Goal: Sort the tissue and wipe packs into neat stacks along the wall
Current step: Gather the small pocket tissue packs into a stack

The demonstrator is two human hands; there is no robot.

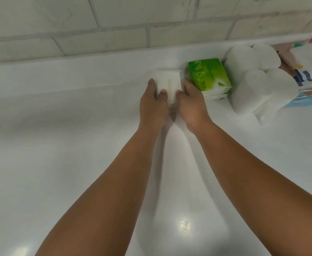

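Two hands set a white pack against the wall ledge, left of the green tissue pack.

A glossy white counter fills most of the view, ending in a low raised ledge below a pale brick wall behind the green tissue pack. Just right of the green pack stands a bundle of white rolls (four rounded ends show), and farther right lie printed wipe packs, stacked and partly cut off by the edge. The green pack sits on at least one similar pack. Just left of it is the white pack, blurred, its long axis seemingly running from the person toward the wall, its far end at the ledge. The left hand and right hand grasp its two long sides, fingers curled around it and thumbs on top.
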